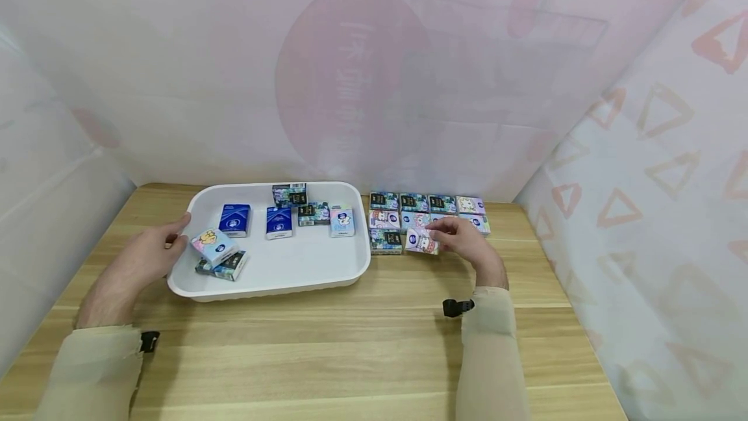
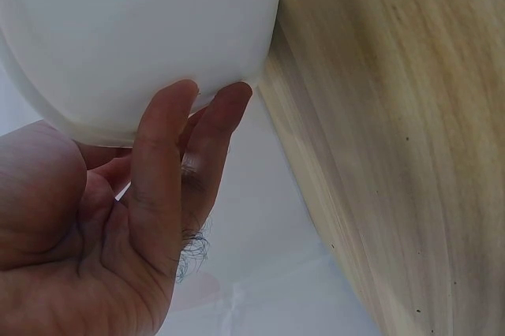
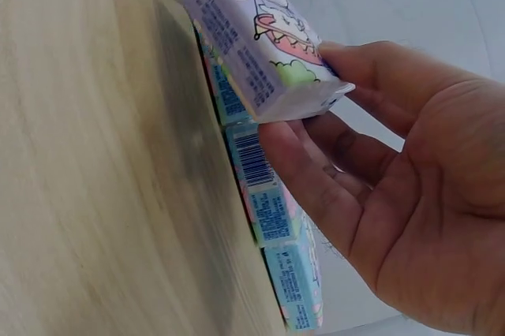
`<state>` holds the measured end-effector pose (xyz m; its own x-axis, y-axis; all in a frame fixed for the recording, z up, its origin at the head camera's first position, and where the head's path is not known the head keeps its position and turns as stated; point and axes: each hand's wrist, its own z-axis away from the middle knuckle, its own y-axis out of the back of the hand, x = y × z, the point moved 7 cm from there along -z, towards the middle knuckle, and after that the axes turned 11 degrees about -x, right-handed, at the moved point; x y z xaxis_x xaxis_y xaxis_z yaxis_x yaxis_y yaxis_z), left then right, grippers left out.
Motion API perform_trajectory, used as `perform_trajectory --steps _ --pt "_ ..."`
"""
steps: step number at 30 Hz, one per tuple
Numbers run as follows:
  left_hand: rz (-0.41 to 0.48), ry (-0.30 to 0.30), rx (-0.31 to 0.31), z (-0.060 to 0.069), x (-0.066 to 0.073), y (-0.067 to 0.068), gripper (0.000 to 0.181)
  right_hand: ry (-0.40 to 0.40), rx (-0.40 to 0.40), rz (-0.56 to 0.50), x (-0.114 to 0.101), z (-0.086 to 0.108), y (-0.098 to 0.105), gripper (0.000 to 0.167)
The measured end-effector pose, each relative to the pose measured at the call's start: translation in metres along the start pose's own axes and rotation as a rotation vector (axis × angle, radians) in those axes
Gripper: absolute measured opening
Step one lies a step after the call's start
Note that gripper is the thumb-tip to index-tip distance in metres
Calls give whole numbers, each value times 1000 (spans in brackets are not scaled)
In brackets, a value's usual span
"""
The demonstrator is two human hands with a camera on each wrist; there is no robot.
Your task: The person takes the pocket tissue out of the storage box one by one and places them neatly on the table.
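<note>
In the head view my right hand (image 1: 464, 242) pinches a small lilac tissue pack (image 1: 422, 240) with a cartoon print. The right wrist view shows that tissue pack (image 3: 264, 40) tilted between thumb and fingers, above a row of packs. My left hand (image 1: 143, 253) grips the left rim of a white plastic tray (image 1: 304, 278); in the left wrist view its fingers (image 2: 162, 143) lie against the tray's outer wall. Inside the tray are two dark blue packs (image 1: 235, 220), several dark floral packs (image 1: 313, 214) and light cartoon packs (image 1: 215, 245), one of them resting on a floral pack.
Right of the tray, tissue packs stand in rows on the wooden table (image 1: 350, 356): dark floral packs (image 1: 413, 202) and a pale pack (image 1: 470, 205) at the back, cartoon packs (image 1: 384, 219) in the middle, a floral pack (image 1: 386, 242) in front. Printed sheeting (image 1: 234, 83) walls the table's back and sides.
</note>
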<state>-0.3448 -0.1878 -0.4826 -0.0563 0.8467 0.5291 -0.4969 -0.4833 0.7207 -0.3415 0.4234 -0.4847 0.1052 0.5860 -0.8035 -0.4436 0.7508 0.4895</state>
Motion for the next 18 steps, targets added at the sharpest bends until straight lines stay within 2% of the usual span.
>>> perform_trajectory --steps 4,11,15,18 --pt "-4 -5 4 0 0 0 66 -17 -9 19 7 -6 -1 31" --pt "-9 -2 6 0 0 0 66 76 -21 60 47 -32 6 24" --pt "-9 -5 5 0 1 0 66 32 -9 109 34 -27 1 25" --pt "-7 -1 0 0 0 0 67 -24 -6 121 9 -13 -7 29"
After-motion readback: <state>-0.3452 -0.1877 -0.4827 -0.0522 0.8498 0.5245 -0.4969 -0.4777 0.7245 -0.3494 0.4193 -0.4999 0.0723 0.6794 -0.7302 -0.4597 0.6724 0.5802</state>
